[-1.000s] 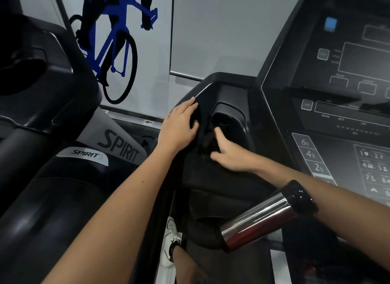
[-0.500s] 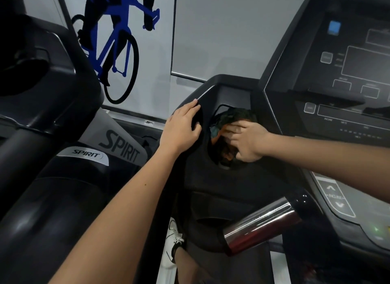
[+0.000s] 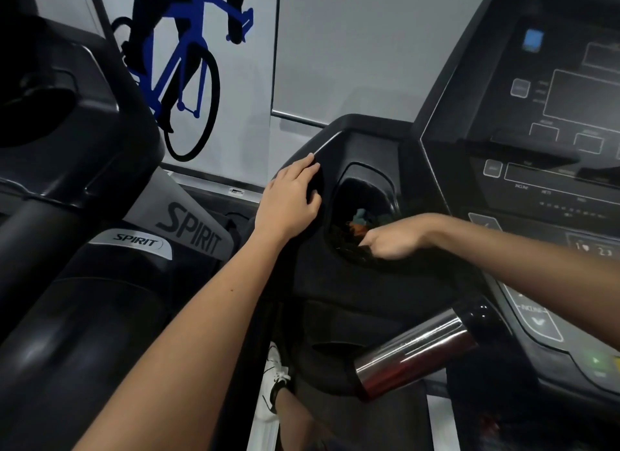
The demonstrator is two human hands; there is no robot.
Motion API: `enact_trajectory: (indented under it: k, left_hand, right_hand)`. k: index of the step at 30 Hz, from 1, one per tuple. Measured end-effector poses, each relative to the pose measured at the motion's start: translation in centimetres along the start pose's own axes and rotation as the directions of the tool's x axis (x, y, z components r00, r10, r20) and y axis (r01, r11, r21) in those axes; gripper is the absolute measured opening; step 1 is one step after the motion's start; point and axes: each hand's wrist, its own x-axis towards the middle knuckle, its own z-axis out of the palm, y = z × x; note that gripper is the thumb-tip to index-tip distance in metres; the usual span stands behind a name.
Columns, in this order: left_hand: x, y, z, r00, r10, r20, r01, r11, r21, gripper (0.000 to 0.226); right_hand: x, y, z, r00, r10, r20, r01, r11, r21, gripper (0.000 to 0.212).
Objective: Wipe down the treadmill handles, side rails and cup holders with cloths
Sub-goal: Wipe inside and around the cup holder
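1. Head view: "SPIRIT" printed on grey upright (image 3: 193, 227) at left, again on badge (image 3: 137, 241); "INCLINE" on console (image 3: 536, 189).
2. Behind: grey wall (image 3: 352, 48), blue cyclist graphic (image 3: 188, 58).
3. Left hand (image 3: 288, 205) flat, fingers loose, on console's left edge.
4. Right hand (image 3: 392, 242) grasping dark cloth (image 3: 355, 229) inside cup holder (image 3: 365, 179), near rim.

You have one view only: the wide-angle camera on your head. It faces forward and down, close over the cup holder (image 3: 364, 189) at centre, near enough to show the cloth (image 3: 357, 227) inside it; the console (image 3: 536, 182) fills the right side, a neighbouring machine (image 3: 67, 148) the left; your shoe (image 3: 275, 380) shows far below.
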Motion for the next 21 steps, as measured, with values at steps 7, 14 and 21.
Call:
enact_trajectory:
  k: [7, 14, 21]
  left_hand:
    - [0.0, 0.1, -0.1, 1.000, 0.011, 0.001, -0.011, 1.000, 0.029, 0.051]
    - [-0.1, 0.0, -0.1, 1.000, 0.017, 0.004, -0.017, 1.000, 0.008, 0.051]
    - [0.1, -0.2, 0.0, 1.000, -0.001, -0.003, 0.001, 1.000, -0.018, 0.051]
  right_hand:
    - [3.4, -0.9, 0.3, 0.989, 0.121, 0.080, -0.083, 0.926, -0.369, 0.046]
    - [4.3, -2.6, 1.9, 0.966, 0.132, -0.222, -0.250, 0.695, -0.674, 0.044]
    - [4.6, -3.2, -0.2, 0.991, 0.090, -0.101, -0.122, 0.913, -0.389, 0.036]
